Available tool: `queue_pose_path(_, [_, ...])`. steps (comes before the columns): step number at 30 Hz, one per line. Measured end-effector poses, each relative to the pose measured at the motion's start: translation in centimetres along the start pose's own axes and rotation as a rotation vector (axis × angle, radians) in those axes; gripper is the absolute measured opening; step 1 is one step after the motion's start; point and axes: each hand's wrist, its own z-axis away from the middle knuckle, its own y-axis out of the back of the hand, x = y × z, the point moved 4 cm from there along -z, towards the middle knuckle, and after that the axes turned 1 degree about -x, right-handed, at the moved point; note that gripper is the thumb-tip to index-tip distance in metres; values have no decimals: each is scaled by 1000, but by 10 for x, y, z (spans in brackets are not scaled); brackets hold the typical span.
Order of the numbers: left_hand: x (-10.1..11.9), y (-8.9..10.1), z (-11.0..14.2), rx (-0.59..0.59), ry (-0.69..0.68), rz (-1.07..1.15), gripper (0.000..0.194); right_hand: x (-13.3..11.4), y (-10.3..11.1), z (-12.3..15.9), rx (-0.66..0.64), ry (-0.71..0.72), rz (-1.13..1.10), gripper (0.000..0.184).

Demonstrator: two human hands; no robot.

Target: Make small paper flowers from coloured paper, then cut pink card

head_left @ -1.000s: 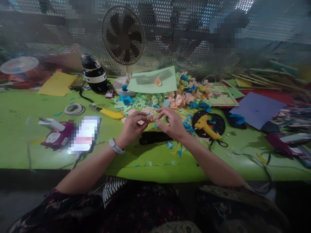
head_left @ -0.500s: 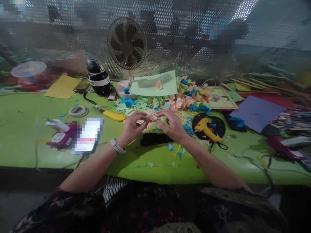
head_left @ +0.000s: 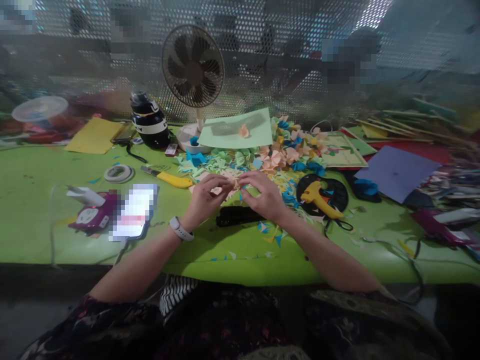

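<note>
My left hand (head_left: 205, 198), with a white band at the wrist, pinches a small peach paper piece (head_left: 235, 183) between thumb and fingers. From the other side, the bent fingers of my right hand (head_left: 264, 198) hold the same piece; its thumb stands a little apart below. Fingertips partly hide the paper's shape. Beneath the hands lies a long black object (head_left: 236, 216), perhaps a stapler. Behind them, peach folded paper flowers (head_left: 278, 156) are heaped beside green ones (head_left: 228, 156). Small paper scraps (head_left: 290, 192) surround the hands.
A yellow cutter knife (head_left: 174, 180), a tape roll (head_left: 119, 173) and a phone (head_left: 134, 212) lie left. To the right, a yellow glue gun (head_left: 320, 200) rests on a black dish. A fan (head_left: 193, 67), a black bottle (head_left: 150, 122) and a purple sheet (head_left: 397, 172) stand or lie farther back.
My right thumb has moved away from the peach paper piece, while the fingers of both hands stay at it. The view has shifted slightly.
</note>
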Motion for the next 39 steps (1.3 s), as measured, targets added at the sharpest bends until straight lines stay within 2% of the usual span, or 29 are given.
queue_pose_path(3, [4, 0, -1, -16, -26, -21, 17, -1, 0, 0, -10, 5, 32, 13])
queue_pose_path(6, [7, 2, -1, -20, 20, -7, 18, 0, 2, 0, 21, 23, 66, 12])
queue_pose_path(10, [4, 8, -4, 23, 192, 186, 23, 7, 6, 0, 110, 52, 99, 12])
queue_pose_path(14, [-7, 10, -5, 91, 375, 326, 29, 14, 4, 1, 124, 42, 126, 14])
queue_pose_path(20, [-14, 2, -3, -14, 542, 396, 40, 14, -3, 3, 124, 43, 108, 18])
queue_pose_path(26, [-14, 1, -4, -18, 583, 419, 49, 14, -7, 2, 71, 3, 90, 18])
queue_pose_path(33, [-13, -4, 0, -63, 531, 375, 51, 11, -10, 3, 61, -6, 109, 13])
queue_pose_path(36, [-16, -3, -1, -53, 514, 364, 50, 9, -6, 2, 47, -2, 59, 16])
queue_pose_path(39, [-20, 1, -4, -7, 480, 342, 49, 11, 3, 0, 100, -18, -40, 16])
